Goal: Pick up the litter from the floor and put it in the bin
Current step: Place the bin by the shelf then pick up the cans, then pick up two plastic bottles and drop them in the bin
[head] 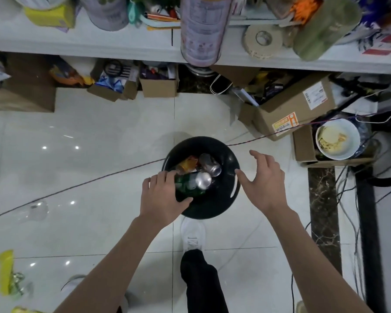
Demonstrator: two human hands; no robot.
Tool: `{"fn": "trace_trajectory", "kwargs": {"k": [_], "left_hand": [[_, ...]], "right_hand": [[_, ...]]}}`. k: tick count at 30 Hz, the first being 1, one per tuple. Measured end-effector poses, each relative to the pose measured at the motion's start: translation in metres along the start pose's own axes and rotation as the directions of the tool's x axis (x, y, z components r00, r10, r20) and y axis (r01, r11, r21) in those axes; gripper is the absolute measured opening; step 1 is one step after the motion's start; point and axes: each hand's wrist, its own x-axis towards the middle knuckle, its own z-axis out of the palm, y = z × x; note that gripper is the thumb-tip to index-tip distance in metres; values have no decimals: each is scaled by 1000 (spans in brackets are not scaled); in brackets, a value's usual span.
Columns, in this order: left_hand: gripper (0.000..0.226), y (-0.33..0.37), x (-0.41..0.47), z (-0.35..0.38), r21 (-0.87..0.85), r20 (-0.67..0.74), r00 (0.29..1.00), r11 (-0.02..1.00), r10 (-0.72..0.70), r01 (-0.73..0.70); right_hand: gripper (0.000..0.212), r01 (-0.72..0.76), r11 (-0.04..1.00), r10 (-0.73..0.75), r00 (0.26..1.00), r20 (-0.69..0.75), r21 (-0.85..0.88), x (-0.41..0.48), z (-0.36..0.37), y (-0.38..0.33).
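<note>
A round black bin [226, 199] stands on the white tile floor in the middle of the view. Inside it lie a silver can [210, 164], an orange wrapper [186, 164] and a green can [193, 184] with a silver end. My left hand [163, 195] hovers over the bin's left rim, fingers and thumb spread on either side of the green can, seemingly not gripping it. My right hand [264, 179] is over the right rim, fingers spread, holding nothing. On the floor at left lie a clear plastic bottle [35, 210] and a yellow wrapper [6, 272].
Cardboard boxes [287, 114] line the far side under a cluttered white shelf [81, 41]. A used bowl [338, 138] sits in a box at right, among many cables. A thin cord [77, 186] crosses the floor. My white shoe [193, 236] is just behind the bin.
</note>
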Motion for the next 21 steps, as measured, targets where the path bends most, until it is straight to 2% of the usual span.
{"fn": "trace_trajectory", "kwargs": {"k": [11,21], "left_hand": [[75,-84,-30,-54,-44,-69,990,992,-125,122],[69,-226,-122,-110,-160,-161,928,937,-336,312]], "right_hand": [[57,131,991,-131,991,2,-26,-5,1,-96],[60,380,922,-372,923,98,-79,-59,39,-257]]}}
